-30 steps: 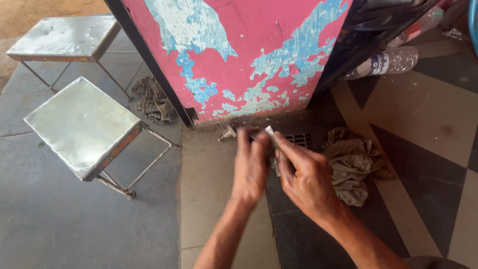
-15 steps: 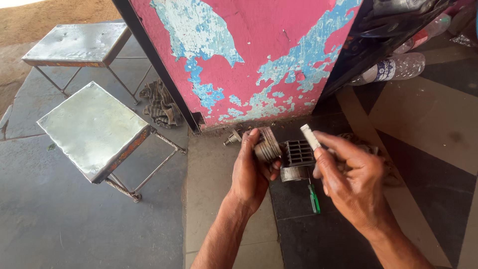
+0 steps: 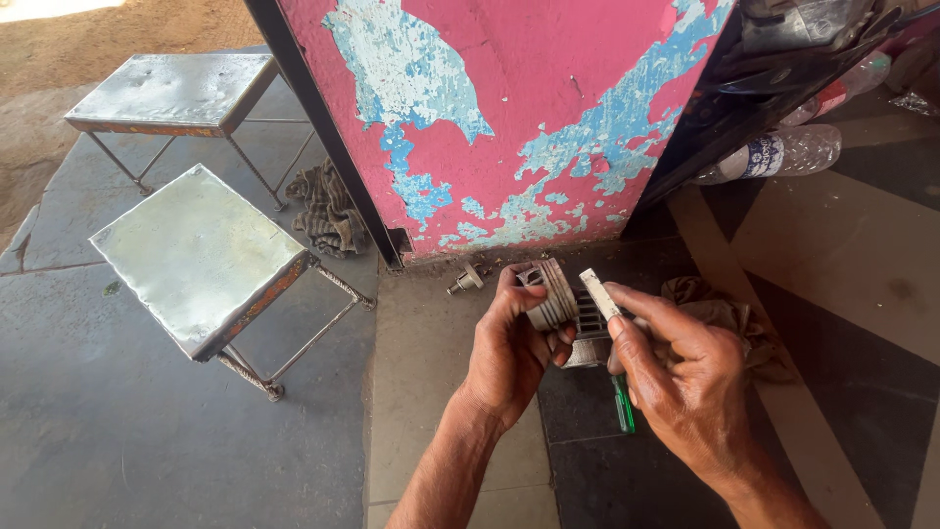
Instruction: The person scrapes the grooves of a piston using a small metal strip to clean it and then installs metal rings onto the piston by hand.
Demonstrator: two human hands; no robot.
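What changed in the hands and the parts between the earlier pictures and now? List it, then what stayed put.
The hands have come apart and risen off the floor. The left hand now holds up a ribbed metal piston in its grip; the right hand has lifted a flat pale strip beside it. A green-handled tool now shows below. The finned cylinder, rag, stools and plastic bottle stayed as they were.

- The left hand (image 3: 509, 348) comes up from six o'clock on a bare forearm, back of the hand to the camera, fingers curled shut round a ribbed metal cylinder (image 3: 550, 294) at its one o'clock.
- The right hand (image 3: 685, 382) enters from five o'clock, knuckles up, thumb and forefinger pinching a flat pale strip (image 3: 598, 293) that points to eleven o'clock.
- The two hands sit close together, fingertips nearly meeting.
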